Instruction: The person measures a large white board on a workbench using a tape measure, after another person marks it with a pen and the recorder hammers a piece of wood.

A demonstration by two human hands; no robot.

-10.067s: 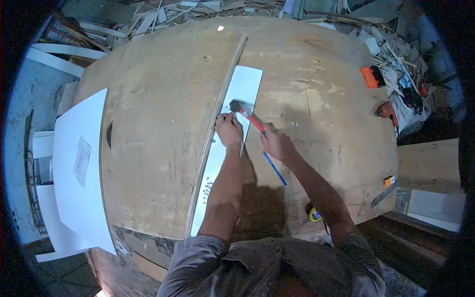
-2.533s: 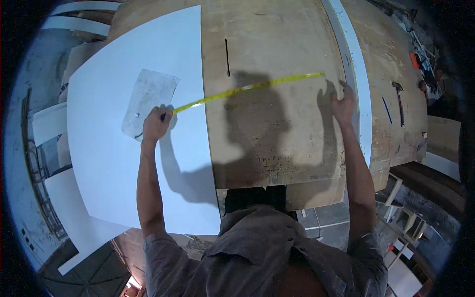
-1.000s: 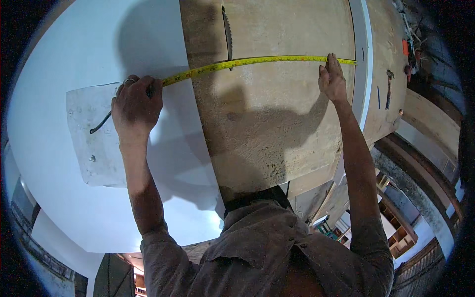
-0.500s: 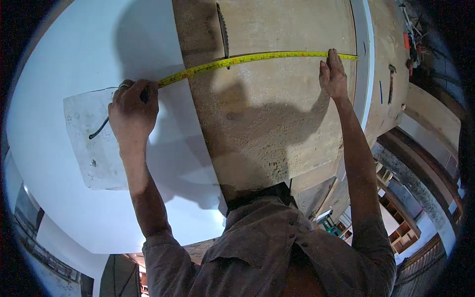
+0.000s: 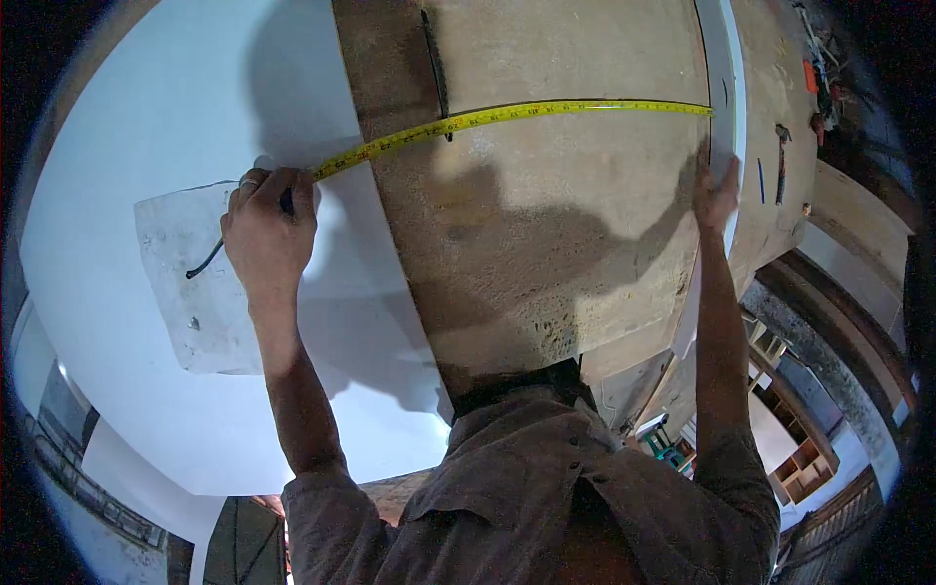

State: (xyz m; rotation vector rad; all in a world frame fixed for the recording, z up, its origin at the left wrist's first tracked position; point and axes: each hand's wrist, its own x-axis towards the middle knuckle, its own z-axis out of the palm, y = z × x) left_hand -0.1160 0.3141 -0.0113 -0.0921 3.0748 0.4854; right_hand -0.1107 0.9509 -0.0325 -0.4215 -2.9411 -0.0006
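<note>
On the left, my left hand point(image 5: 268, 229) is closed around the case of a tape measure, mostly hidden by my fingers; a dark strap trails from beneath the hand. The yellow blade of the tape measure point(image 5: 526, 110) runs rightward over a white panel point(image 5: 88, 283) and a worn wooden board point(image 5: 575, 58), its far end at a pale strip point(image 5: 722, 68). Over that strip, below the tape's end, is my right hand point(image 5: 717, 203), slightly blurred. Its thumb and fingers are apart and hold nothing.
A thin dark blade point(image 5: 434, 63) lies on the board, partly under the tape. A stained pale sheet point(image 5: 175, 292) rests on the white panel. Beyond the strip lie a hammer point(image 5: 781, 166) and a blue pencil-like stick point(image 5: 760, 181). Wooden shelving point(image 5: 809, 473) stands at the lower right.
My right hand has left the tape, moving right and down to the pale strip. The left hand stays on the tape measure, and the view has shifted slightly.
</note>
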